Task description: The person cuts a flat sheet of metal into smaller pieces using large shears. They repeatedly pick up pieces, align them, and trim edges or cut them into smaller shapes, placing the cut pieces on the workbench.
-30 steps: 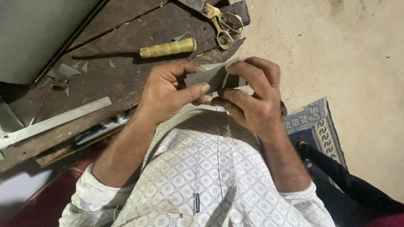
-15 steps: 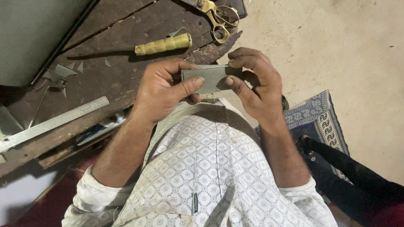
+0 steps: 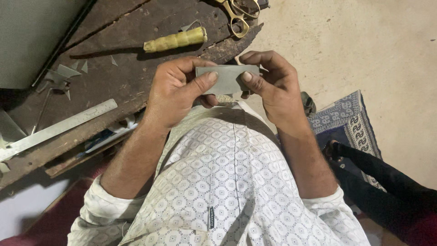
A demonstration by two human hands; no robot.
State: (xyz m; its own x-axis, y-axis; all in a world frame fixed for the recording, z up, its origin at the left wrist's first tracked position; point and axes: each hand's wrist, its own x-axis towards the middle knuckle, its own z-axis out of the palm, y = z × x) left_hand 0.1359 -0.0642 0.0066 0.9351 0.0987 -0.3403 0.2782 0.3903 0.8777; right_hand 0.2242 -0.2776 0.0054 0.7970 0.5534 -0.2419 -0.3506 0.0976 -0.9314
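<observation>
Both my hands hold a small flat grey rectangular piece (image 3: 226, 78) in front of my chest. My left hand (image 3: 175, 91) grips its left end, thumb on the near face. My right hand (image 3: 273, 86) pinches its right end, thumb on the near face and fingers curled behind. The piece lies level, its broad face toward me, just off the near edge of a dark wooden board (image 3: 118, 68).
On the board lie a yellow-handled tool (image 3: 175, 40), brass-coloured scissors (image 3: 239, 13), a metal ruler (image 3: 59, 129) and small grey offcuts (image 3: 68, 71). A grey sheet (image 3: 32, 36) fills the top left. A patterned mat (image 3: 348, 116) and dark cloth (image 3: 387, 182) lie on the sandy floor at right.
The grey piece was turned from a tilted, partly covered hold to a level one with its broad face showing. Both hands shifted slightly toward me and apart along it.
</observation>
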